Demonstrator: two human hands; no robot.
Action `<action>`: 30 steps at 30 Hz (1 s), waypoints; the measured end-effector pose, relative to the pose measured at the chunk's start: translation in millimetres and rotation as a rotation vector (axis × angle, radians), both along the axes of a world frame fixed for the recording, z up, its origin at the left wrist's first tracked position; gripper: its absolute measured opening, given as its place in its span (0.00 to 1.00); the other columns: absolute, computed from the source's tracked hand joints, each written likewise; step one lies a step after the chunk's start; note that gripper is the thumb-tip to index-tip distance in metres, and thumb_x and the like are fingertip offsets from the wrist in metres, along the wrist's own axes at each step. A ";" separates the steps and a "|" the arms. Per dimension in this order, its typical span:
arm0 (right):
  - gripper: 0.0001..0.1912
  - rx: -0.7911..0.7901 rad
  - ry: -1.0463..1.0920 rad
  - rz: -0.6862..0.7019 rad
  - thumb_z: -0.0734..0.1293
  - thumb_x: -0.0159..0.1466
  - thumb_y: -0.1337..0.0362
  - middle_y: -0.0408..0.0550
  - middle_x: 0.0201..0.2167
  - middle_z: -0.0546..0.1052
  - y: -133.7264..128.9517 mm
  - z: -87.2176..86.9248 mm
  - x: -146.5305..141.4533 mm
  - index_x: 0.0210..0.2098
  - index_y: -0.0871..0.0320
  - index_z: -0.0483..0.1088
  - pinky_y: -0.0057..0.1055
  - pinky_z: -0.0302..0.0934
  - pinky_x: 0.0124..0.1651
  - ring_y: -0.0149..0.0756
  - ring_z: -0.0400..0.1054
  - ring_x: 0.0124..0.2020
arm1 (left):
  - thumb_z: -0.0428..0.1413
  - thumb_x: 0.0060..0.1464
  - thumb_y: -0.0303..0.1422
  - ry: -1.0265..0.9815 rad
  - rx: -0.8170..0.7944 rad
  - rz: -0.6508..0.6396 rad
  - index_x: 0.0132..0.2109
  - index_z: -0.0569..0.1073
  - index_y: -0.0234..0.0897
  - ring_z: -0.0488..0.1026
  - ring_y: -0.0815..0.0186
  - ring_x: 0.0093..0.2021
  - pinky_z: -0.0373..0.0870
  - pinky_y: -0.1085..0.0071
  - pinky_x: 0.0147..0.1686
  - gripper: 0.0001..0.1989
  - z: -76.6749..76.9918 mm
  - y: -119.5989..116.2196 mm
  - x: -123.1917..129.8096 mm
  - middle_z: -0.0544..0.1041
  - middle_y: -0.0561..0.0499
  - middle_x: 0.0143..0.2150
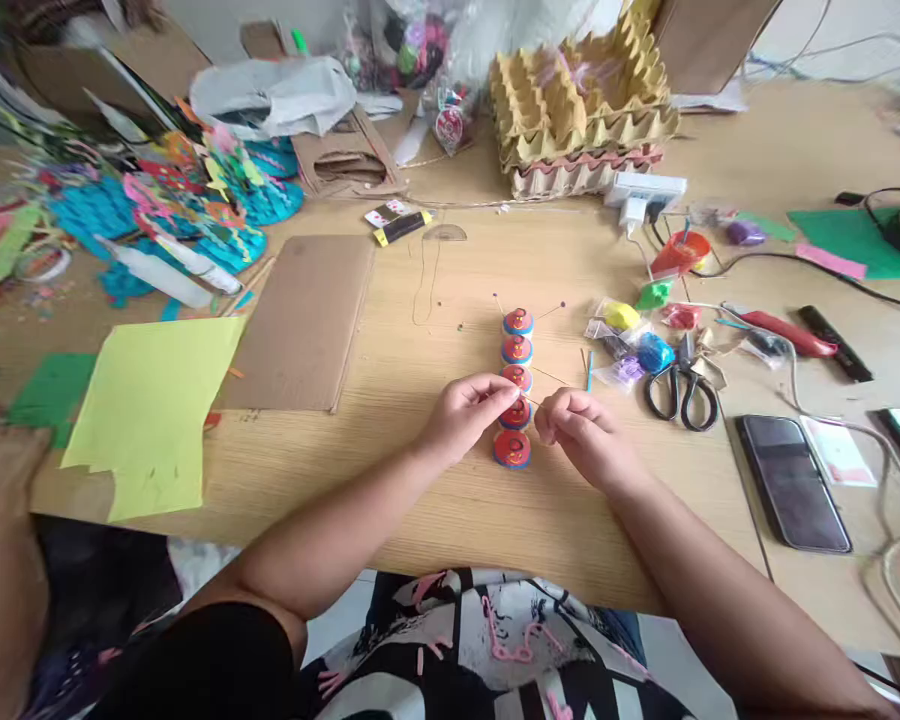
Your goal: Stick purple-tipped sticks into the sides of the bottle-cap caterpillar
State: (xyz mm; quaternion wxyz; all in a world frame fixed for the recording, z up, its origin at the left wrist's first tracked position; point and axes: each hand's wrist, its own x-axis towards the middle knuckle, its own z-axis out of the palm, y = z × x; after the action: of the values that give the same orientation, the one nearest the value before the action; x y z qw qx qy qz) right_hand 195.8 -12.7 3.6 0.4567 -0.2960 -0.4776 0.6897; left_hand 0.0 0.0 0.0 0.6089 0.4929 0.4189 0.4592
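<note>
Several red discs with blue rims stand in a column in front of me, each with a small raised face-like pattern on top. Over the middle of the column, my left hand pinches a thin stick between thumb and fingertips. Close by on the right, my right hand has its fingers curled near the stick's other end; what they hold is too small to make out. Thin sticks tipped with dark purple balls project from the farthest disc.
Scissors, bagged coloured clay and a phone lie to the right. Cardboard and yellow foam sheet lie left. Egg trays and a power strip stand behind. Another person's arm is at far left.
</note>
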 end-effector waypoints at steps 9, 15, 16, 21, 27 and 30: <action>0.15 -0.030 -0.002 0.016 0.70 0.68 0.56 0.41 0.23 0.73 0.3 -0.6 -0.4 0.28 0.56 0.71 0.31 0.54 0.34 0.32 0.62 0.27 | 0.63 0.60 0.35 0.345 0.497 0.179 0.39 0.81 0.36 0.75 0.67 0.35 0.72 0.70 0.39 0.06 6.0 -2.7 0.2 0.82 0.47 0.36; 0.15 -0.006 -0.036 0.024 0.69 0.69 0.56 0.42 0.24 0.74 0.0 -3.5 0.1 0.28 0.56 0.70 0.31 0.55 0.34 0.31 0.63 0.28 | 0.60 0.63 0.34 0.437 0.537 0.184 0.39 0.82 0.35 0.76 0.66 0.36 0.72 0.68 0.41 0.08 9.1 -2.7 -0.7 0.82 0.46 0.36; 0.15 -0.009 -0.034 0.022 0.70 0.69 0.56 0.42 0.24 0.74 0.0 -3.4 0.0 0.28 0.56 0.70 0.31 0.55 0.34 0.31 0.62 0.27 | 0.59 0.63 0.34 0.444 0.534 0.183 0.39 0.82 0.35 0.76 0.65 0.36 0.72 0.67 0.42 0.09 9.3 -2.7 -0.7 0.83 0.46 0.36; 0.15 -0.054 0.016 0.014 0.71 0.67 0.56 0.42 0.23 0.73 0.5 1.7 -1.8 0.27 0.56 0.70 0.31 0.54 0.33 0.31 0.62 0.27 | 0.59 0.64 0.39 0.281 0.365 0.119 0.40 0.83 0.35 0.79 0.64 0.40 0.74 0.68 0.43 0.12 8.3 -2.2 -0.6 0.83 0.44 0.39; 0.17 -0.110 0.029 -0.007 0.72 0.64 0.53 0.42 0.21 0.72 1.1 8.0 -3.4 0.26 0.56 0.69 0.31 0.53 0.32 0.31 0.61 0.25 | 0.60 0.62 0.44 0.086 0.122 0.035 0.40 0.82 0.34 0.80 0.63 0.41 0.75 0.68 0.45 0.16 6.1 -0.8 -0.4 0.84 0.44 0.39; 0.17 -0.111 0.041 -0.010 0.73 0.64 0.53 0.41 0.21 0.71 0.6 6.8 -3.2 0.25 0.56 0.68 0.31 0.53 0.33 0.31 0.61 0.25 | 0.62 0.60 0.43 0.107 0.099 0.031 0.40 0.83 0.33 0.80 0.62 0.41 0.76 0.68 0.46 0.15 6.5 -1.1 -0.2 0.85 0.44 0.40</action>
State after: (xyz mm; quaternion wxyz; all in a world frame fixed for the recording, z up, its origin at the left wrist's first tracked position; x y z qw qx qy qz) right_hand 192.6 -12.0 10.5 0.4525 -0.3091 -0.4277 0.7189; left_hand -0.2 -1.1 6.5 0.5533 0.5397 0.4353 0.4616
